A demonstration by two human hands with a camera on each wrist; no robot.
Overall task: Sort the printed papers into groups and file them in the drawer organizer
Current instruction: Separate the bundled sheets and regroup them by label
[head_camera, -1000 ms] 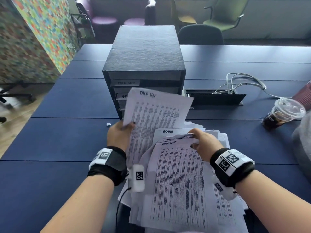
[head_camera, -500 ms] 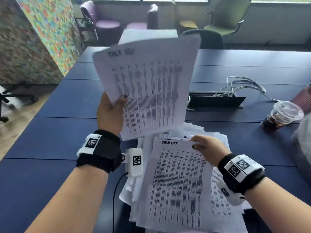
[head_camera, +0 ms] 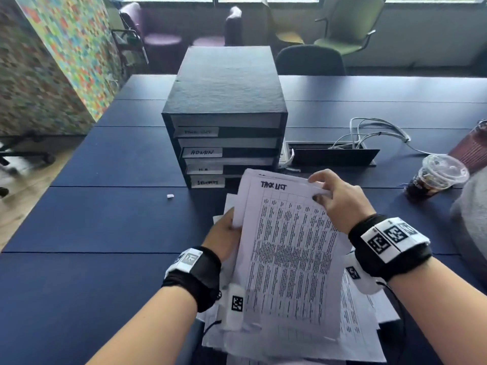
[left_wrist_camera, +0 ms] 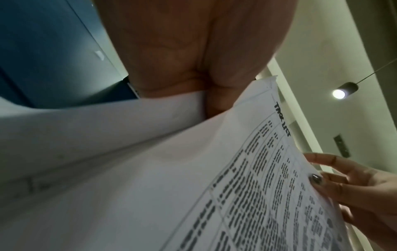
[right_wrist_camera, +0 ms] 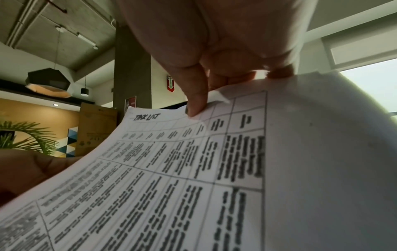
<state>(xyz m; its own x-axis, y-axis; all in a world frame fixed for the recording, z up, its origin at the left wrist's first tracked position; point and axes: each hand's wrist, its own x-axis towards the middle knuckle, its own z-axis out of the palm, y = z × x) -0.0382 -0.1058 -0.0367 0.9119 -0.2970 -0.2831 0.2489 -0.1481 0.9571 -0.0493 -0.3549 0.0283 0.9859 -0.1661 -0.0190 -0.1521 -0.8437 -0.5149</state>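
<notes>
A sheaf of printed sheets headed "TASK LIST" (head_camera: 287,248) is held up over a loose pile of papers (head_camera: 361,335) on the blue table. My left hand (head_camera: 226,233) grips the sheaf's left edge (left_wrist_camera: 193,135). My right hand (head_camera: 334,198) pinches the top right corner, thumb on the print (right_wrist_camera: 195,108). The black drawer organizer (head_camera: 224,101) stands just beyond, its drawers shut, with labels reading TASK LIST (head_camera: 197,132), ADMIN (head_camera: 201,152) and two lower ones that are hard to read.
An iced drink in a lidded plastic cup (head_camera: 434,180) stands at the right. A cable box with white wires (head_camera: 334,154) lies behind the papers. A small white scrap (head_camera: 170,196) lies on the table (head_camera: 105,219). Chairs stand beyond the far edge.
My left hand brought its raised task list sheet down. My right hand lifted from the pile, and both hands now hold the sheaf together in front of the organizer.
</notes>
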